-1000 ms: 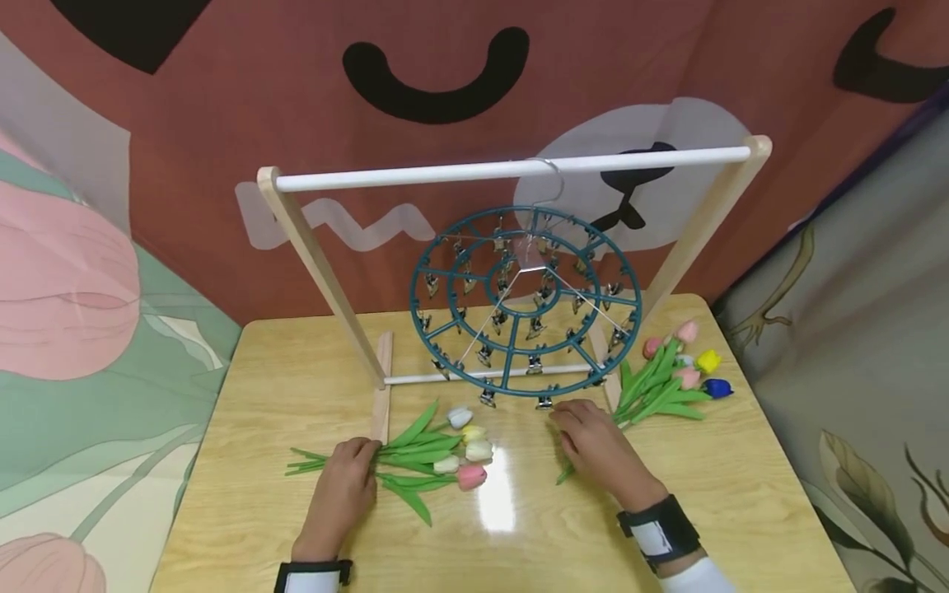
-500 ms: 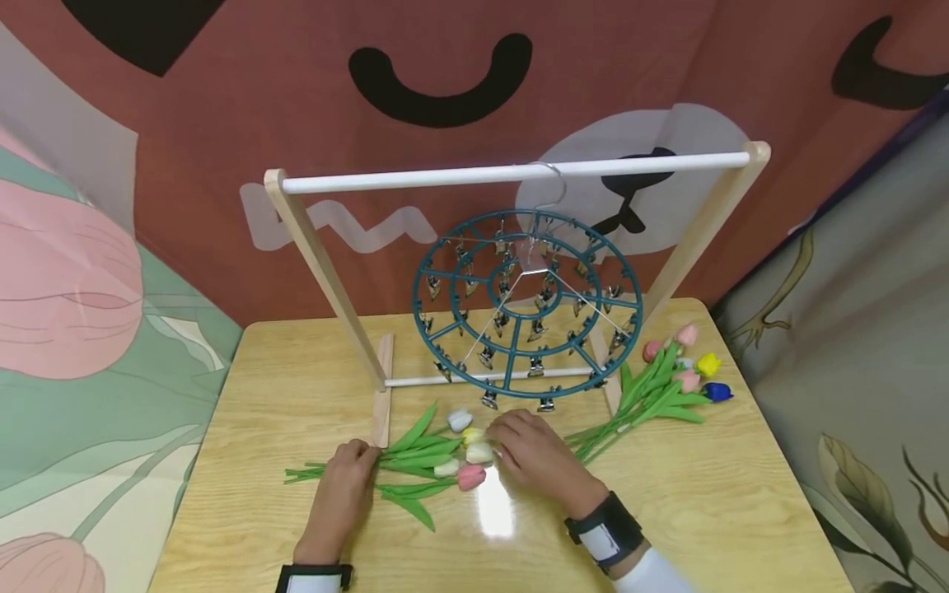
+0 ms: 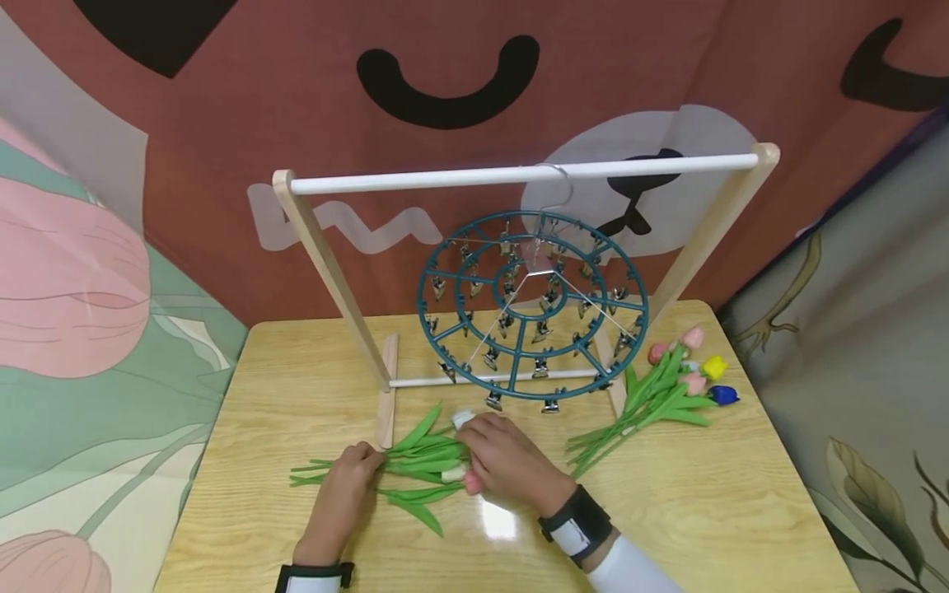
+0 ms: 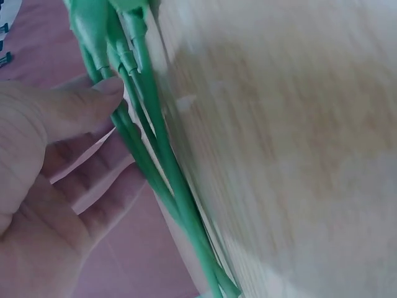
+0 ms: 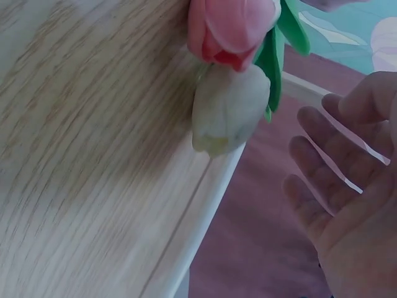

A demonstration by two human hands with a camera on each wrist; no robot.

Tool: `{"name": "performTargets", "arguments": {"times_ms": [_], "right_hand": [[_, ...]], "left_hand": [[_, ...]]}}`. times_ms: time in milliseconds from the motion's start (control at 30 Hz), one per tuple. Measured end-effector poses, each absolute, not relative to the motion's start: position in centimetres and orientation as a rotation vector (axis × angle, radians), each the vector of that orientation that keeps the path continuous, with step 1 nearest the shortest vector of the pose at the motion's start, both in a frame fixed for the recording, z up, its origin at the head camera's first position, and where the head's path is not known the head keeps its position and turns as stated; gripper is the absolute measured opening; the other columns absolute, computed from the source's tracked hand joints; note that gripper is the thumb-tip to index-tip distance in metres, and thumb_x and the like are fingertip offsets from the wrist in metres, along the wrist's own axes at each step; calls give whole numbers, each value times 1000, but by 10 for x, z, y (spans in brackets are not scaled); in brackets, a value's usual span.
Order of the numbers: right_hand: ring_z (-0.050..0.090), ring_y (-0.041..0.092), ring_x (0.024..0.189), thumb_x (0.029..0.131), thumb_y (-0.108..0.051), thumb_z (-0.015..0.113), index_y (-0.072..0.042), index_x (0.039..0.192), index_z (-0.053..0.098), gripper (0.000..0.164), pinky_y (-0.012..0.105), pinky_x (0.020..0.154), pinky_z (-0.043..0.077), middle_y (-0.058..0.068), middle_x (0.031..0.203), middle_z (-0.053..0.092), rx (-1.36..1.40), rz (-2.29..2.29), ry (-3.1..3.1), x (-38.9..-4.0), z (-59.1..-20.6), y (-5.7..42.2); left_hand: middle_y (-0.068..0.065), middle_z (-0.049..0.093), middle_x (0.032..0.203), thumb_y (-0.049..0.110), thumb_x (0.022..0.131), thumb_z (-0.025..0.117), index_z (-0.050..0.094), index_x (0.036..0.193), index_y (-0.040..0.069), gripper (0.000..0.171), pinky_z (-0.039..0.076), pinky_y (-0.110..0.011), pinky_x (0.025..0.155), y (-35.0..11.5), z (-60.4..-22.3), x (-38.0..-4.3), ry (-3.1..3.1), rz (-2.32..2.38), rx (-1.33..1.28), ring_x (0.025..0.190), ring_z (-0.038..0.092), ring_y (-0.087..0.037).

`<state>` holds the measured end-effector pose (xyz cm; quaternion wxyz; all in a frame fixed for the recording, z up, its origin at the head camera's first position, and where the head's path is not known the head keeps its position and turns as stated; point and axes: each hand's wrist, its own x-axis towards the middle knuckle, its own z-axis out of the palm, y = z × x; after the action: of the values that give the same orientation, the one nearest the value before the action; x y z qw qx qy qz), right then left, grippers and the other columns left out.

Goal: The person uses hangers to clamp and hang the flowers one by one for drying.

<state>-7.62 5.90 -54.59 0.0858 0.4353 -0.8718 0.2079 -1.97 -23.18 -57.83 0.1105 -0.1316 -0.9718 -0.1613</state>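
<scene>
On the wooden table lies a bunch of artificial tulips (image 3: 426, 461) with white and pink blooms, stems toward the left. My left hand (image 3: 347, 482) pinches its green stems (image 4: 170, 180); in the left wrist view the thumb lies across one stem with the fingers behind. My right hand (image 3: 507, 461) hovers over the blooms and hides some of them in the head view. In the right wrist view its fingers are loosely bent and hold nothing, beside a white tulip bloom (image 5: 229, 108) and a pink tulip bloom (image 5: 232, 28).
A wooden rack (image 3: 329, 272) with a white top bar (image 3: 415, 176) stands at the back. From it hangs a round teal clip hanger (image 3: 516, 362) with several metal clips, above the tabletop (image 3: 282, 371). A second tulip bunch (image 3: 652, 395) lies at the right.
My right hand has moved left from the second tulip bunch to over the blooms of the left one. The left hand has stayed on the stems.
</scene>
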Motion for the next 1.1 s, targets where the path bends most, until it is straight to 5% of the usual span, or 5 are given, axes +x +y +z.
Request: {"name": "performTargets", "arguments": {"times_ms": [267, 567, 733, 933, 1100], "right_hand": [[58, 18, 126, 99, -12, 56, -12, 131, 66, 34, 34, 113, 47, 1, 131, 67, 1348, 520, -2729, -81, -550, 44], [61, 19, 124, 103, -30, 61, -14, 133, 66, 34, 35, 113, 47, 0, 129, 68, 1368, 379, -2751, -83, -550, 27], [65, 17, 115, 104, -33, 61, -17, 133, 66, 33, 33, 101, 55, -1, 123, 70, 1376, 311, -2779, -85, -550, 23], [64, 9, 88, 94, -29, 74, -16, 115, 72, 25, 19, 77, 55, -5, 102, 72, 1438, 488, -2680, -93, -555, 27], [65, 11, 90, 85, -33, 84, -11, 117, 73, 40, 19, 80, 56, -2, 105, 72, 1433, 734, -2603, -97, -555, 32]], "left_hand": [[-2, 67, 88, -11, 74, 85, 80, 93, 7, 26, 61, -35, 72, -229, -573, -20, -2921, -580, -292, 83, 65, -16], [0, 66, 85, -10, 72, 88, 81, 88, 7, 25, 57, -32, 66, -230, -570, -26, -2822, -565, -331, 80, 62, -15], [-1, 66, 86, -11, 71, 87, 81, 88, 8, 27, 48, -29, 62, -229, -560, -29, -2754, -494, -380, 80, 59, -16], [-3, 67, 86, -13, 75, 81, 81, 89, 8, 25, 44, -28, 60, -228, -549, -31, -2699, -458, -411, 78, 58, -18], [-4, 66, 86, -15, 74, 80, 81, 90, 7, 27, 43, -31, 60, -226, -539, -33, -2628, -434, -436, 78, 59, -21]]}}
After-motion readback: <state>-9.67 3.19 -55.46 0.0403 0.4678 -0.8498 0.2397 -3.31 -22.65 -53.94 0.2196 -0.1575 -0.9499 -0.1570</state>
